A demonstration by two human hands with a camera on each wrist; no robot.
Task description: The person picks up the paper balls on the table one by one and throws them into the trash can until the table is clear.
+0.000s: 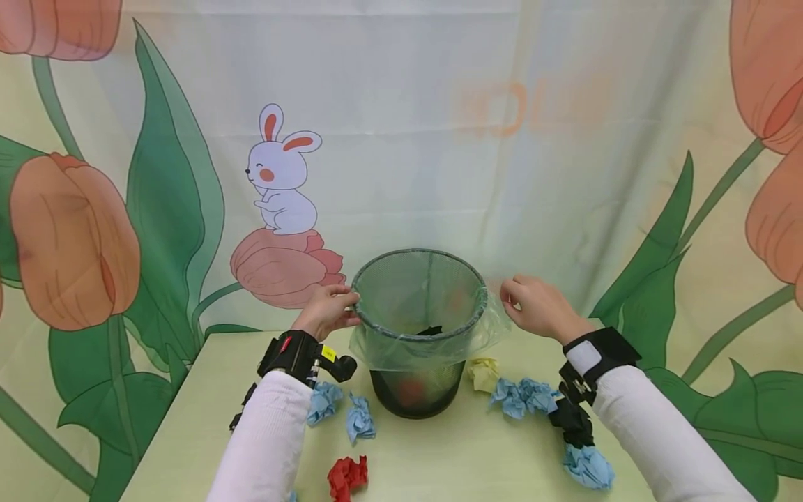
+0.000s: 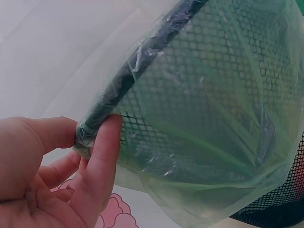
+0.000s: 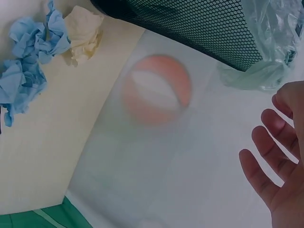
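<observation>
Pinching the rim (image 2: 107, 102) through its thin bag (image 1: 401, 352), the left hand (image 1: 327, 307) holds the bin (image 1: 433, 392) standing on the table (image 1: 439, 460); the right hand (image 1: 541, 305), loose and empty, hangs just beside. I'd guess the bin light and stiff, the bag slippery and easily torn: best gripped together along that edge.

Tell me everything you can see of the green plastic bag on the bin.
The green bag looks like thin, translucent, crinkled plastic; the mesh bin shows through it. It lines the bin, mouth facing up, its top folded outward over the round rim and hanging in a loose skirt, which flares toward the right hand. The left hand pinches the bag and rim between thumb and fingers. Whether the right hand touches it is unclear. Something black shows inside its opening.
</observation>
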